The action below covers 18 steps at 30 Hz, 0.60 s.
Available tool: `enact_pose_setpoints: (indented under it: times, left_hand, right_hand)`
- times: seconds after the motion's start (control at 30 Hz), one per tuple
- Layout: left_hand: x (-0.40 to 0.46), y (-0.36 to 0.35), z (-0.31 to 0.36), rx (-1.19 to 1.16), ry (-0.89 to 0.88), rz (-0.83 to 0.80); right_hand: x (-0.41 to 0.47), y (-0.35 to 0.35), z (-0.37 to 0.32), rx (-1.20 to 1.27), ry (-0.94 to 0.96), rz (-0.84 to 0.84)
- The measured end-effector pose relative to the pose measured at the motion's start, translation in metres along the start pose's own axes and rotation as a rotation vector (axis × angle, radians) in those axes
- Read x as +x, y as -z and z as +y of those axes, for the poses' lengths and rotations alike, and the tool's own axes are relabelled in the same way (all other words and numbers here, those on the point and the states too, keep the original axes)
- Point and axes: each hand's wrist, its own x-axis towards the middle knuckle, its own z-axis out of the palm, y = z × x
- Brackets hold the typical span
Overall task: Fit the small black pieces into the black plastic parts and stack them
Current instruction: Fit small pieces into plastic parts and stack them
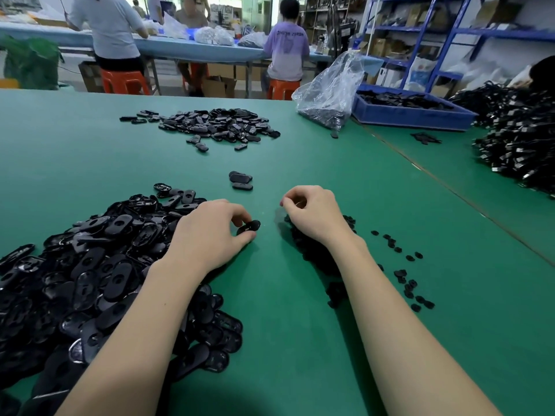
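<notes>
At the centre of the frame our left hand pinched one oval black plastic part between thumb and fingertips, low against the green table. Just right of it, our right hand was curled, fingertips drawn together; we could not tell whether it held a piece. Beneath that wrist lay a heap of small black pieces. A large pile of plastic parts filled the lower left. A short stack sat above the hands, another pile farther up.
</notes>
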Motion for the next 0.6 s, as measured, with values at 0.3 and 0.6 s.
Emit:
enact_pose_setpoints:
  times: [0.3, 0.6]
  left_hand:
    - [0.000, 0.003, -0.001, -0.001, 0.030, -0.019]
    - [0.000, 0.001, -0.001, -0.026, 0.058, 0.018]
  right_hand:
    - [-0.004, 0.011, -0.020, -0.348, -0.047, -0.148]
    - [-0.002, 0.009, -0.028, -0.126, -0.054, -0.128]
